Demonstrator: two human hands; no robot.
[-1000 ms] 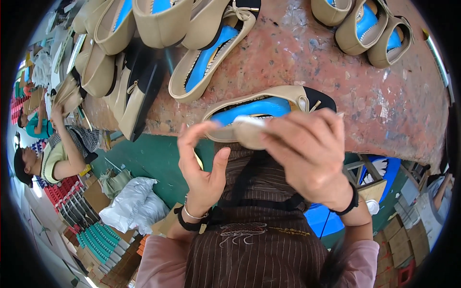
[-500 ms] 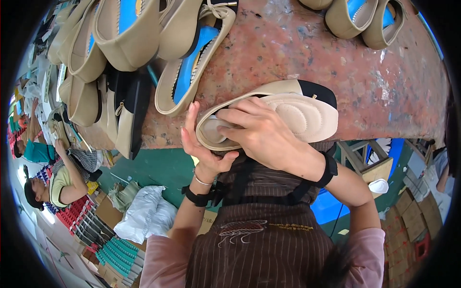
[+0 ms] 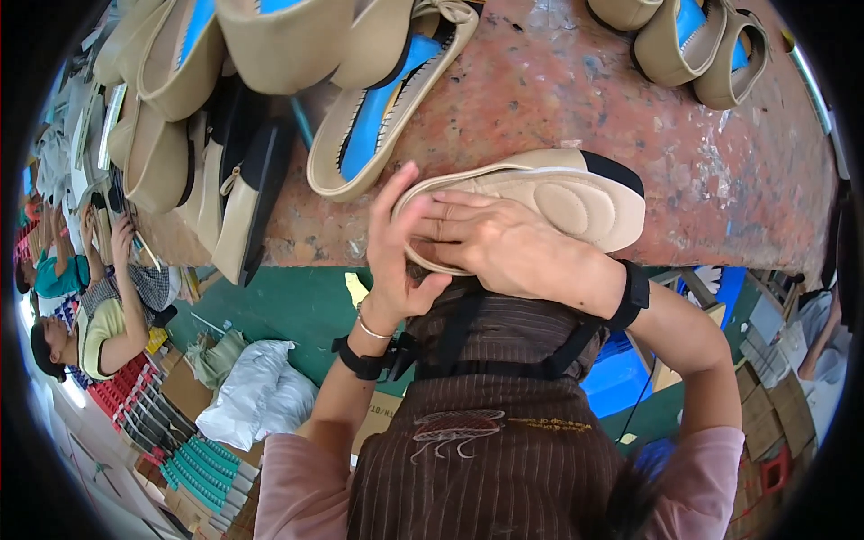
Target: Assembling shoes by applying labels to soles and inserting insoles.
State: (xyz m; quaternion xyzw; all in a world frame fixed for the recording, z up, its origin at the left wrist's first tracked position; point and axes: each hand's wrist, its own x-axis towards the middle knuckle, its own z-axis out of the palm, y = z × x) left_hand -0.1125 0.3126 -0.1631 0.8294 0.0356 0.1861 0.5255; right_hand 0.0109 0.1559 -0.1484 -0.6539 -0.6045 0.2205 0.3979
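A beige flat shoe with a black toe [image 3: 612,169] lies on its side along the table's front edge, heel to the left. A pale beige insole [image 3: 580,209] with stitched oval lines sits partly over the shoe opening, its forefoot end lying outside along the near side. My right hand [image 3: 513,243] reaches into the heel part, fingers together and bent down on the insole; its fingertips are hidden. Around the heel, my left hand [image 3: 396,252] stands with fingers stretched up and thumb apart, its palm beside the heel rim. The left fingers are slightly blurred.
Several beige shoes with blue linings, one of them a shoe [image 3: 382,117], crowd the table's far left. More shoes [image 3: 684,40] stand at the far right. White sacks [image 3: 256,396] lie on the green floor at left, near other people [image 3: 99,333]. Cartons [image 3: 765,405] stand at right.
The insole's heel end has gone deeper into the shoe, and my right fingers have drawn together over it. My left fingers have straightened upward. The view has shifted slightly.
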